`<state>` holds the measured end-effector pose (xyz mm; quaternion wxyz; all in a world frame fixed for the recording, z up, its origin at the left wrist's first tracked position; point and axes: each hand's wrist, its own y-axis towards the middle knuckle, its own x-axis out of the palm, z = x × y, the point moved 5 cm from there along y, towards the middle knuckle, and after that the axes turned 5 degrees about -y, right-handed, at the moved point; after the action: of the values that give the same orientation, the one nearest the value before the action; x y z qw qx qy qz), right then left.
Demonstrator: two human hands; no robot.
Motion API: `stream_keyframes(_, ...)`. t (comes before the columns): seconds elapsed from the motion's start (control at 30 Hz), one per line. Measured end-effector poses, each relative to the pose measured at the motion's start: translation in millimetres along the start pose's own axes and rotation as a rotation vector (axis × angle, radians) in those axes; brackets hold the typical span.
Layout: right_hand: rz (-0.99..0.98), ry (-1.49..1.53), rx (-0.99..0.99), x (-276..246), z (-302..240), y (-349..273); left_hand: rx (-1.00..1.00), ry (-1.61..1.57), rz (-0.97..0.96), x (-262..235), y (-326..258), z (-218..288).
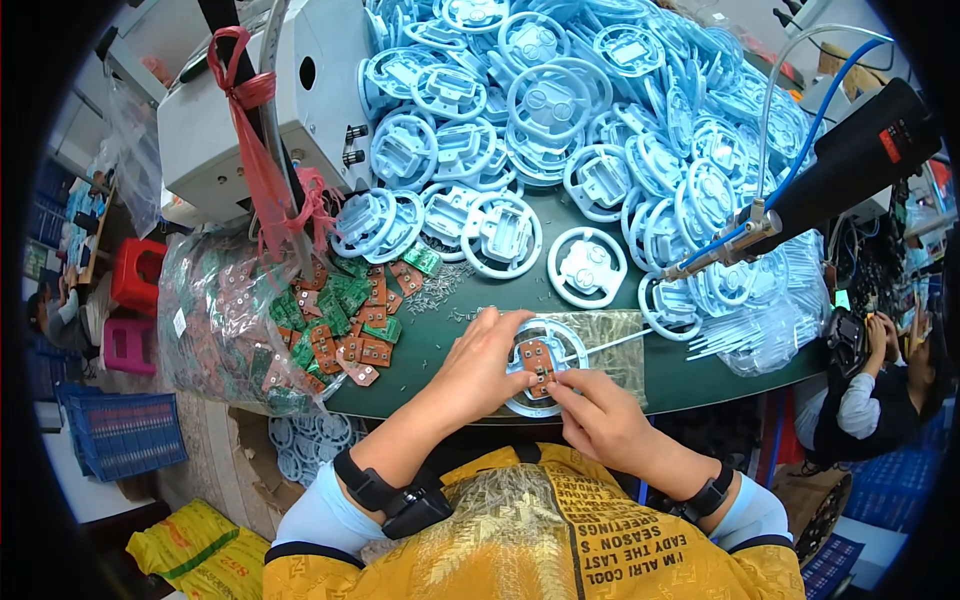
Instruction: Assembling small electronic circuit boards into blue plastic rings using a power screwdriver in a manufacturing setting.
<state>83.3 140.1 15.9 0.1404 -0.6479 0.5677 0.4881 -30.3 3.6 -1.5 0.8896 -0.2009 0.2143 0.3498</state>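
Green table (705, 388) first: front edge bows across just ahead of the person's yellow-clad torso. Big pile of light-blue wheel-shaped parts (560, 100) takes the far side, spilling down the right. Grey box machine (260, 110) bounds far left. Black cylindrical tool (850, 155) slants in from the right, metal tip over the pile's near right flank, so overhead room is tighter there. Clear bag of circuit boards (215, 330) sits at the left front edge, loose boards (345, 315) spilling out toward the middle. White rods (750, 340) are bundled in plastic, right front.

Working room: a pocket between loose boards and rods, backed by one lone wheel (587, 267); green top shows around that. Translucent sheet (615, 365) lies in the pocket.

Left hand (482, 365): half-curled, fingers over the upper left of the held wheel (582, 345), thumb on the board's left side; has hold of the wheel. Right hand (605, 420): nearly closed, thumb and index together at the board's lower right edge; can't tell if anything's pinched. Held wheel is right by the front edge, brown board (537, 358) over its middle. Smallest: screws (440, 290), scattered beside the loose boards.
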Motion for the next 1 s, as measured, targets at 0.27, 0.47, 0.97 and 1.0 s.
stream_keyframes(0.27,-0.028,-0.071,0.11,-11,-1,13,-0.065,-0.085,-0.057,-2,4,-3)
stream_keyframes(0.47,0.017,-0.13,0.18,-3,1,21,0.036,-0.049,-0.057,-3,2,-8)
stream_keyframes(0.97,-0.05,-0.273,0.328,10,-7,37,0.044,-0.006,-0.087,-4,-2,-1)
stream_keyframes(1.0,-0.057,-0.277,0.33,10,-7,37,0.035,-0.01,-0.101,-5,-2,-1)
